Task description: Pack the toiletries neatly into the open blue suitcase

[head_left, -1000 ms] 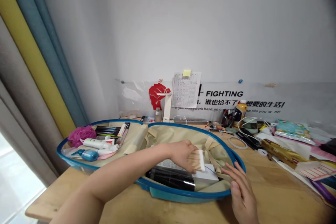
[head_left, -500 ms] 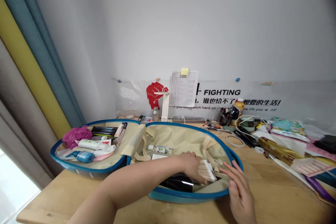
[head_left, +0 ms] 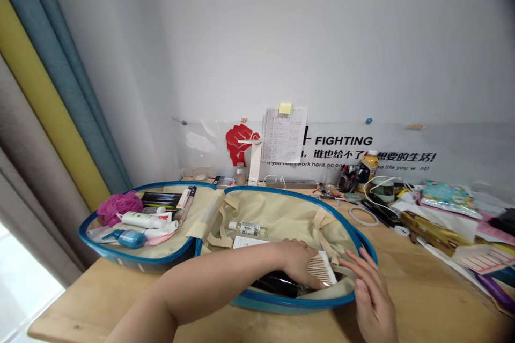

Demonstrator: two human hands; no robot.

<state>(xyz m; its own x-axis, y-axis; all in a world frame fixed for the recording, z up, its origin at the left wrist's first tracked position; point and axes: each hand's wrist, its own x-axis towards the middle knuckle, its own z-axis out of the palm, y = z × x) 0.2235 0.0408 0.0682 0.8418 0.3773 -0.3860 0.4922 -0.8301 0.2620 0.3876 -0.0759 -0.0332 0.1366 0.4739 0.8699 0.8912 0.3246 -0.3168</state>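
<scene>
In the case (head_left: 314, 300) on the worktop (head_left: 88, 305), near the case's right edge, the left hand (head_left: 298, 261) is clamped on a pack (head_left: 323, 268) of thin sticks; the right hand (head_left: 372, 289), fingers apart, is at that edge. The pack looks light and fairly stiff, its sticks probably snappable, so a gentle hold by opposite sides should suit.

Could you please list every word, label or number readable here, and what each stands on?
"FIGHTING": wall banner
"谁也给不了 ... 想要的生活!": same banner, next line, partly covered
"you don't work hard ... life you w nt!": same banner, bottom line, partly covered
Too small or blurred to read: paper sheet, clear bottle, white tube
</scene>
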